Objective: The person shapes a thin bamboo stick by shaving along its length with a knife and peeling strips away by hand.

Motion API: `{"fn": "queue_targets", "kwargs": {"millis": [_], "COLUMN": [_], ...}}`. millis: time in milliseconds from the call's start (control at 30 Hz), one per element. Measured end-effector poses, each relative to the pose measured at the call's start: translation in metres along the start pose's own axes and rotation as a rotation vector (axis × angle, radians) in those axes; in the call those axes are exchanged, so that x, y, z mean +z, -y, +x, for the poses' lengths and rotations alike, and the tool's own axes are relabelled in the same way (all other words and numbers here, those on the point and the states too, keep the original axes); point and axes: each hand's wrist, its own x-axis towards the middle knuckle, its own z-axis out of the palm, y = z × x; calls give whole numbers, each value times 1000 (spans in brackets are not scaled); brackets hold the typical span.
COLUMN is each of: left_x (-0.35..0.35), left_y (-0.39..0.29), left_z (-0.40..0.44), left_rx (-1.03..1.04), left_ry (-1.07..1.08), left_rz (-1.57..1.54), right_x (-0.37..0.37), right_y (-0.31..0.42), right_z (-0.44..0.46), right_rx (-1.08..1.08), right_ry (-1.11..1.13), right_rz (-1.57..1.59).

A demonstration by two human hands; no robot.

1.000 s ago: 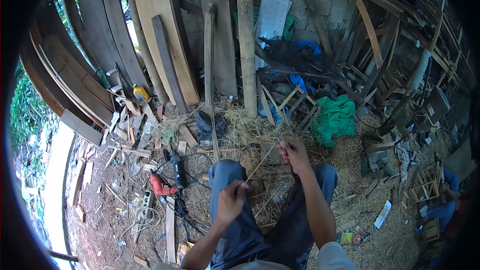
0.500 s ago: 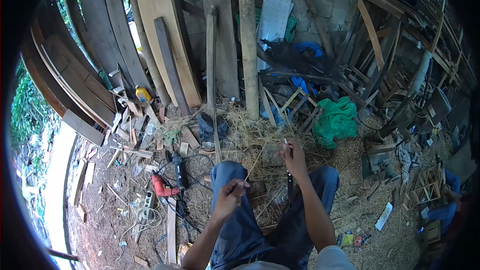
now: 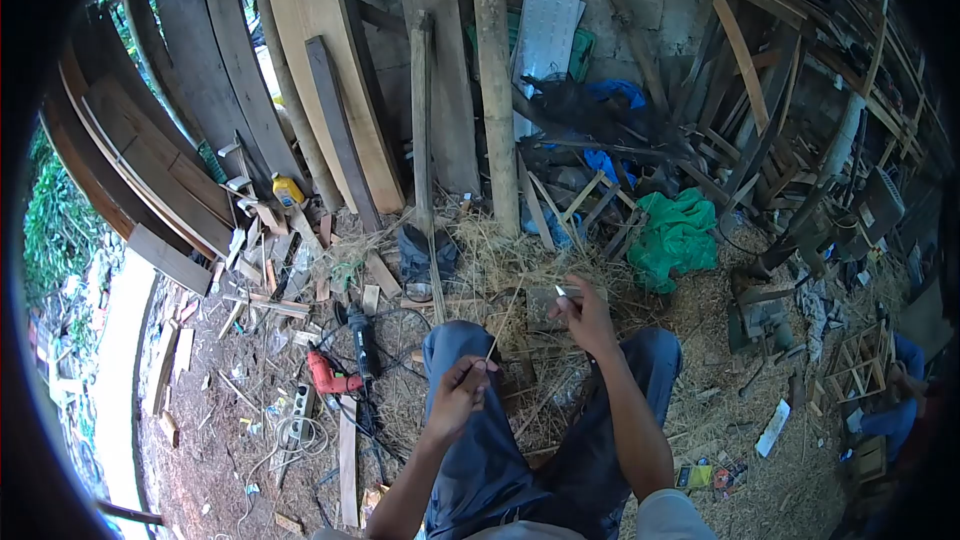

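Note:
My left hand (image 3: 460, 397) is closed in a pinch above my left knee, holding a thin pale strip (image 3: 494, 342) that looks like split bamboo. Only a short length of the strip shows clearly past the fingers. My right hand (image 3: 587, 318) is above and between my knees, its fingers curled round what looks like a slim knife (image 3: 561, 292). The pale pointed tip sticks out past the index finger, and the hand and wrist hide most of the rest. Both hands are apart from each other, over shavings on the ground.
A red-and-black power drill (image 3: 332, 376) and a dark power tool (image 3: 361, 340) lie left of my knee by a power strip (image 3: 299, 410). Boards (image 3: 335, 70) lean at the back. A green plastic bag (image 3: 672, 240) lies to the right. Another person's blue-clothed leg (image 3: 893, 420) shows far right.
My right hand has shifted slightly left and down, and the knife tip now points more to the left. The strip in my left hand stands steeper. My left hand has barely moved.

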Motion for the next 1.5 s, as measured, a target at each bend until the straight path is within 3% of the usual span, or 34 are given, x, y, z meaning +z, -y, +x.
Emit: {"fn": "queue_targets", "kwargs": {"millis": [33,267,433,567,633,733,933,1067,1133,1500], "left_x": [1,4,5,4,2,-1,8,9,8,10], "left_y": [-1,0,-2,-3,0,7,3,3,2,-1], "left_z": [0,-1,-2,-2,0,5,3,0,-2,-4], "left_rx": [0,27,34,27,72,156,134,94,69,-17], "left_ry": [-14,22,17,-16,-64,-57,-56,-23,13,90], "left_rz": [-1,-12,-26,-3,48,114,149,141,113,-41], "right_x": [-4,-9,-5,1,5,14,28,21,12,-3], "right_y": [2,18,21,18,37,47,63,57,62,62], "right_z": [0,0,-4,-4,-10,-15,-23,-18,-17,-13], "right_rx": [78,70,-15,-168,19,61,135,228,374,434], "right_ry": [9,-64,-37,44,141,255,471,479,411,473], "right_rz": [-41,52,-216,14,464,501,574,656,759,717]}}
